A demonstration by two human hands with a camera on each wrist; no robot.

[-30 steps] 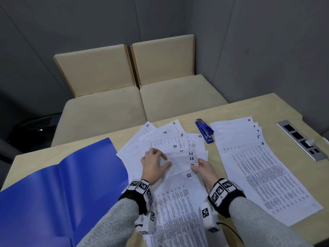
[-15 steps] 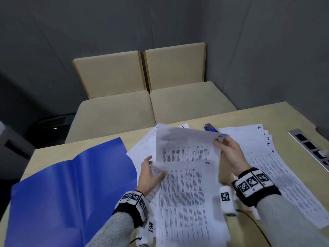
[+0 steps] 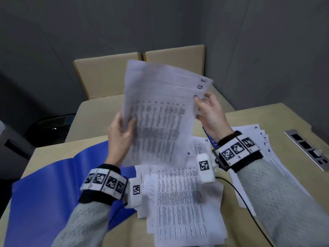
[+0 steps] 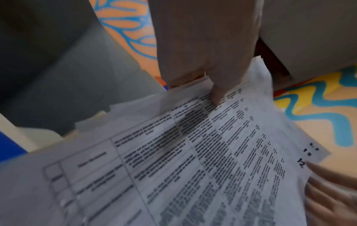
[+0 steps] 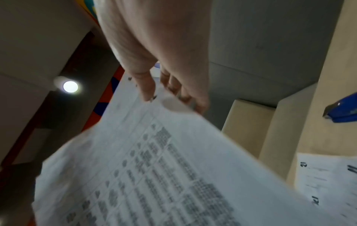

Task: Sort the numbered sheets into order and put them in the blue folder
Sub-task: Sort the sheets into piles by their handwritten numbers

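A small bundle of printed sheets [image 3: 160, 113] is held up in the air above the table, fanned at its top right corner. My left hand [image 3: 122, 132] grips its left edge, thumb on the front [image 4: 216, 94]. My right hand [image 3: 208, 111] pinches the top right corner, by the handwritten numbers [image 5: 152, 91]. The front sheet reads 12 [image 4: 301, 162]. More numbered sheets [image 3: 181, 198] lie loose on the table below. A fanned pile [image 3: 263, 145] showing 10 down to 4 lies at the right. The blue folder [image 3: 49, 189] lies open at the left.
A blue stapler [image 3: 211, 139] sits behind my right wrist, mostly hidden. A metal socket strip [image 3: 309, 148] is set into the table at the far right. A black cable [image 3: 249, 207] trails from my right wrist. Two beige seats [image 3: 110, 73] stand beyond the table.
Both hands have picked a bundle of sheets out of the middle pile and raised it off the table, tilting it upright. My view has swung right and up.
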